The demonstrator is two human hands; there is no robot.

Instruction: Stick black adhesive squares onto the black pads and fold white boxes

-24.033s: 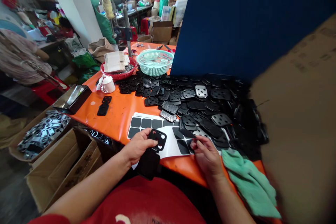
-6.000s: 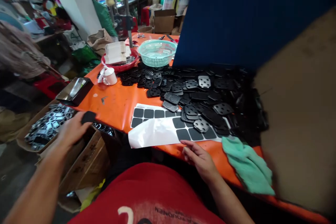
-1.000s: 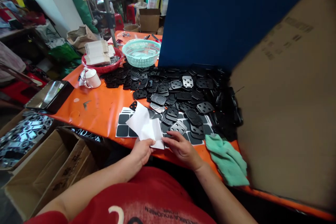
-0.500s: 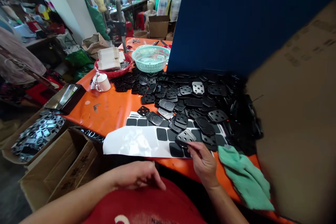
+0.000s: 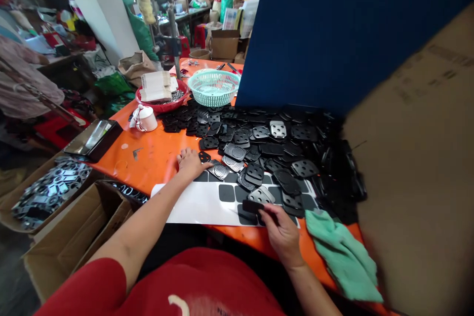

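One black patch (image 5: 252, 206), fingertip-pinched in right hand (image 5: 283, 237), left hand (image 5: 189, 163) splayed beside plates (image 5: 219, 170)

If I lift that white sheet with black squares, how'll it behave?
The white sheet is probably floppy, since it looks thin. Its glossy bare part may feel slippery. Lifting could shift the perforated plate atop it.

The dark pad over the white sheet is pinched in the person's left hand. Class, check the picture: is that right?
Only the hand is wrong. The head view shows the dark pad pinched in the right hand, not the left hand; it is indeed over the white sheet.
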